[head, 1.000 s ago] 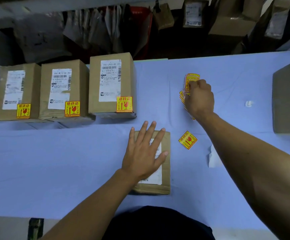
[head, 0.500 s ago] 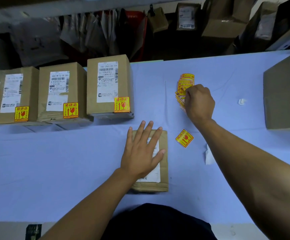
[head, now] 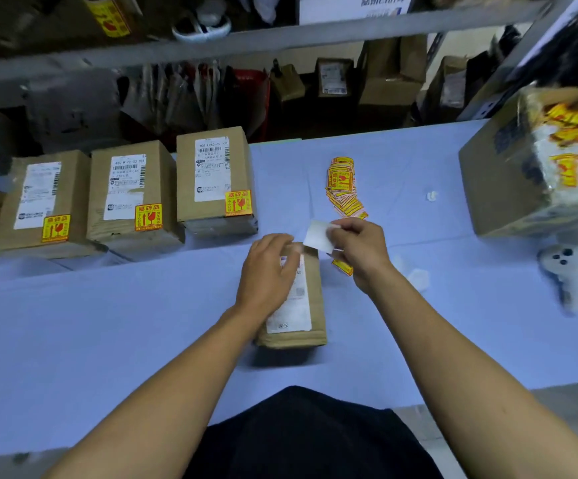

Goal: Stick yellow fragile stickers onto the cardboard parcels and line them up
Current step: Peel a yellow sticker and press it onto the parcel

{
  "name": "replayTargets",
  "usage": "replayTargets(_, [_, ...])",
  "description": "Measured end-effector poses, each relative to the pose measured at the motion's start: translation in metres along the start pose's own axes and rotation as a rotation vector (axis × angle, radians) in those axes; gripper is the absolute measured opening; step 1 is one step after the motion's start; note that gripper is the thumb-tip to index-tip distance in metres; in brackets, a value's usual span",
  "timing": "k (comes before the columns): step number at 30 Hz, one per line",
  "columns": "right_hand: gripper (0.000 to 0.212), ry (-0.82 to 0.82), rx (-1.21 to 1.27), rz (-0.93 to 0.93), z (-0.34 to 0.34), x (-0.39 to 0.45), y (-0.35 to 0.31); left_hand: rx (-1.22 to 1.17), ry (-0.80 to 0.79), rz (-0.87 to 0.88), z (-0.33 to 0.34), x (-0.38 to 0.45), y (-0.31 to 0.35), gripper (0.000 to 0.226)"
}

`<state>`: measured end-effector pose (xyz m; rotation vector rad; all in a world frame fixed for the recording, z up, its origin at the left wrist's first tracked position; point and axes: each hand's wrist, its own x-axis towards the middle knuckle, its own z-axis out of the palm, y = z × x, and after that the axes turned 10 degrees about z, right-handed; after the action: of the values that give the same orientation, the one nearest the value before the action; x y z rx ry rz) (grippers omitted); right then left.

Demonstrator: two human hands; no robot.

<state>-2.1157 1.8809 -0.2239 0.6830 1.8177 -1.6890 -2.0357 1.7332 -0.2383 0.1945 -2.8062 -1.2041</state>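
**Sticker in hand, parcel waiting underneath**

Here the parcel being worked on [head: 297, 302] lies flat on the blue table [head: 107, 323], directly in front of the person, its white shipping label facing up and no yellow sticker visible on it yet. The left hand [head: 268, 271] rests over the parcel's far left part with fingers loosely bent, most likely to keep the light box from sliding while the sticker goes on; whether its fingertips actually grip an edge is hidden, so I cannot tell.

Just above the parcel's far right corner, the right hand [head: 360, 250] pinches a small white square [head: 318, 235] between thumb and fingers. It looks like a sticker seen from its backing side, held at its edge so the liner can be peeled. That is a judgement; no yellow print shows on it.

A loose yellow sticker [head: 342, 267] lies on the table just beside the parcel, partly under the right wrist. Further back sits the fanned pile of fragile stickers [head: 342, 188], kept within easy reach of the right hand.

Along the far left edge stands the row of finished parcels: the nearest [head: 211, 181], the middle one [head: 132, 191] and the third [head: 43, 198], side by side, each with a yellow sticker in the lower right corner of its top face. That corner is probably where the next one belongs, clear of the shipping label.

At the right, a large blurred box [head: 529, 174] carries several yellow marks, and a pale device [head: 562, 267] lies near it.
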Motion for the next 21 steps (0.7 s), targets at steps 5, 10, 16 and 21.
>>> replayTargets(5, [0.013,-0.109,-0.02,-0.011,-0.002,-0.034,0.004,-0.474,0.042,-0.365,-0.014,0.003,0.027,0.012])
replayTargets(10, [0.011,-0.14,-0.041,-0.037,0.001,-0.058,0.005,-0.734,0.009,-0.516,-0.023,-0.007,0.036,0.012])
replayTargets(16, [0.041,0.086,-0.741,-0.475,-0.004,-0.068,0.027,-0.798,0.061,-0.635,-0.038,-0.015,0.028,0.009])
replayTargets(21, [0.028,0.118,-0.975,-0.827,0.0,-0.071,0.039,-0.891,0.022,-0.703,-0.047,-0.017,0.029,0.005])
